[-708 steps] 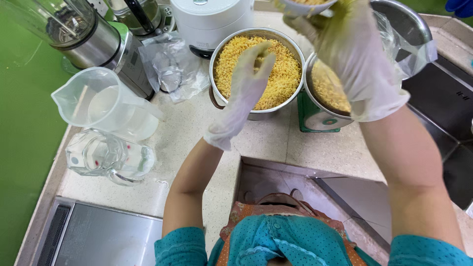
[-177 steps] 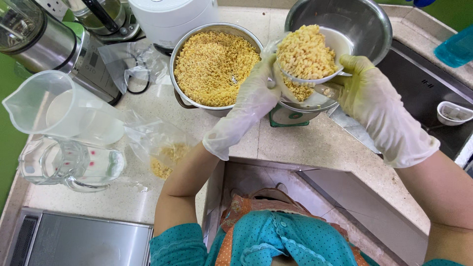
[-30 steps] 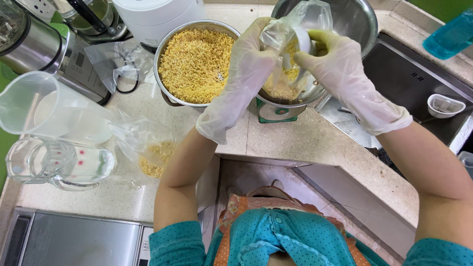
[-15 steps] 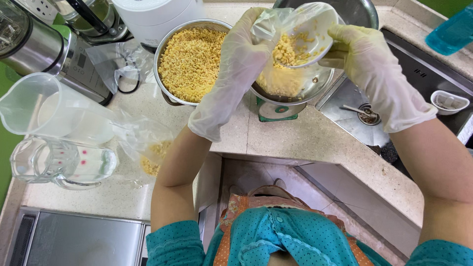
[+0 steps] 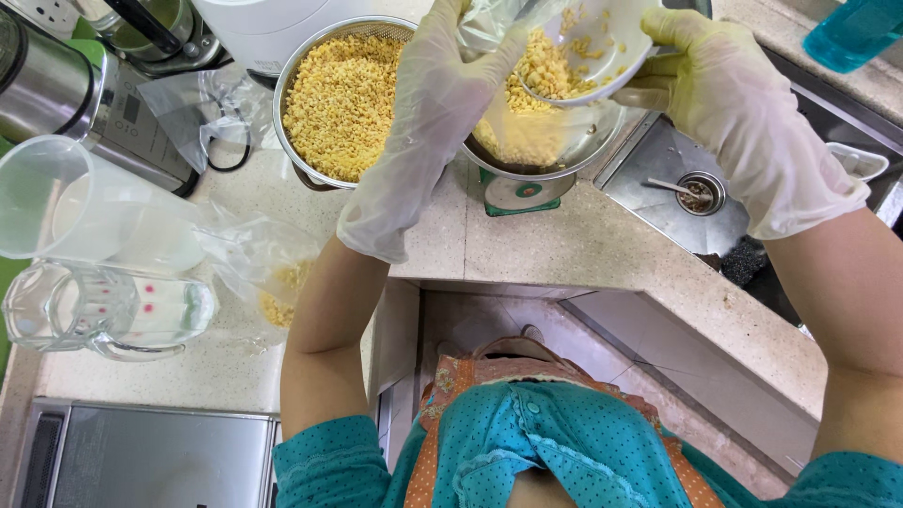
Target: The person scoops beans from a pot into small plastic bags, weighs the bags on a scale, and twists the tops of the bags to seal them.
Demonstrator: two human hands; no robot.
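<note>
A white bowl (image 5: 602, 42) is tipped by the closed right hand (image 5: 743, 113) so grain drops into a bag (image 5: 517, 122) held open by the gripping left hand (image 5: 423, 113) over the scale pan (image 5: 564, 155), near the worktop's (image 5: 527, 245) sink edge.

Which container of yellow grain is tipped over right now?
The small white bowl in the right hand, tilted into a clear bag; the big steel pot sits level.

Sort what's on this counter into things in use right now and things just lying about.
In use: left hand holding clear bag; right hand tipping white bowl; metal bowl on green scale; big pot of yellow grains.

Lying about: plastic jug, glass jug, blue bottle, sink.
</note>
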